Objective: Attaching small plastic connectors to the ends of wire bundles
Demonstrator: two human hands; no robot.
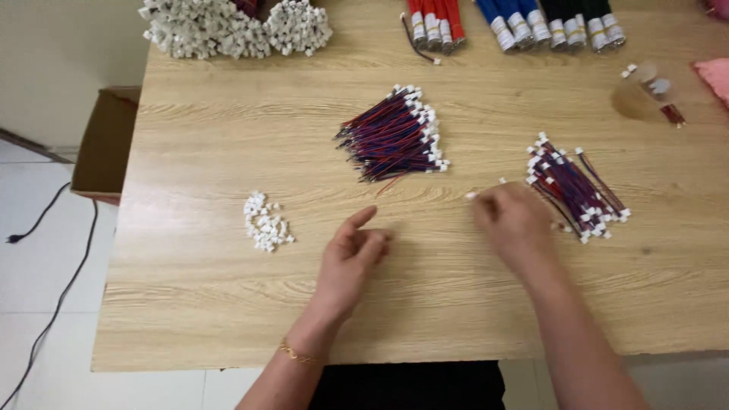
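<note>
My left hand (351, 257) rests on the wooden table (228, 304) near its front middle, fingers loosely curled and apart, holding nothing I can see. A small heap of white plastic connectors (265, 221) lies to its left. My right hand (512, 222) hovers right of centre with its fingers pinched on a small white connector (472, 195). Beside it on the right lies a pile of red-and-blue wire leads with white plugs (577, 188). A larger pile of the same wire leads (395, 135) sits in the middle of the table, beyond both hands.
Bundles of white-tipped parts (228, 29) lie at the back left. Red (434, 21), blue (516, 21) and dark wire bundles (585, 21) line the back edge. A clear plastic cup (644, 91) lies at the right. A cardboard box (106, 144) stands on the floor left of the table.
</note>
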